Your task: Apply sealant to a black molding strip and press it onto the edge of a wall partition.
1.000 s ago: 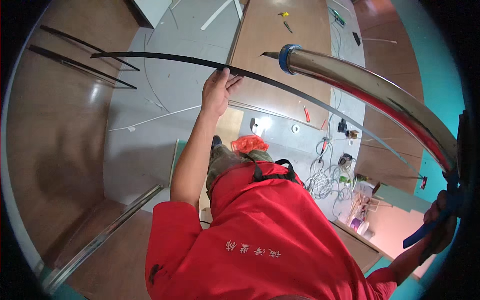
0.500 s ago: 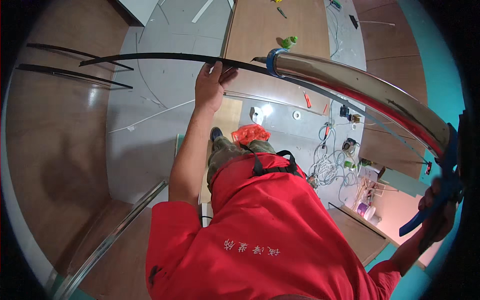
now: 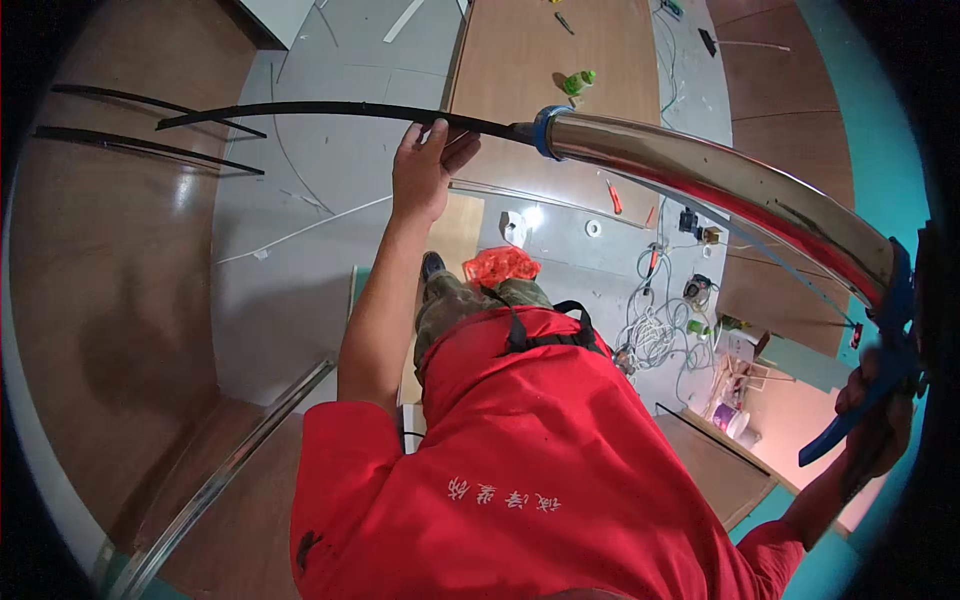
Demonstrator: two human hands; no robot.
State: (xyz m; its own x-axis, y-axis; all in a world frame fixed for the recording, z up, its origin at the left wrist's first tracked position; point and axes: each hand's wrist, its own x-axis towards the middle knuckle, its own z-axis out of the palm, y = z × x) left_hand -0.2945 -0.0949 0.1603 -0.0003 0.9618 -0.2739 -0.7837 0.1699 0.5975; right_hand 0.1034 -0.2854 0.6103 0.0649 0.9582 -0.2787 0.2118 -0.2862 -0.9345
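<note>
My left hand (image 3: 425, 175) grips a long, narrow black strip (image 3: 300, 108) from below, with the thumb on its near edge. The strip runs across in front of me, bending slightly, and passes behind the tube toward the right. My right hand (image 3: 882, 440) is wrapped round the blue handle of a caulking gun (image 3: 720, 165), partly lost in the dark rim. The gun's shiny metal barrel points left, with a blue ring at its front. Its dark nozzle overlaps the strip just right of my left hand; whether it touches cannot be told.
Two more black strips (image 3: 150, 147) lie at the left. A wood-coloured board (image 3: 545, 60) lies ahead, with a green bottle (image 3: 578, 83) on it. Tangled cables (image 3: 650, 340), a red plastic bag (image 3: 500, 266) and a tape roll (image 3: 594, 229) are on the floor. A metal rail (image 3: 225, 480) stands lower left.
The caulking gun's nozzle has come down slightly from above the strip's far edge and now overlaps it. My left hand and the strip have barely shifted.
</note>
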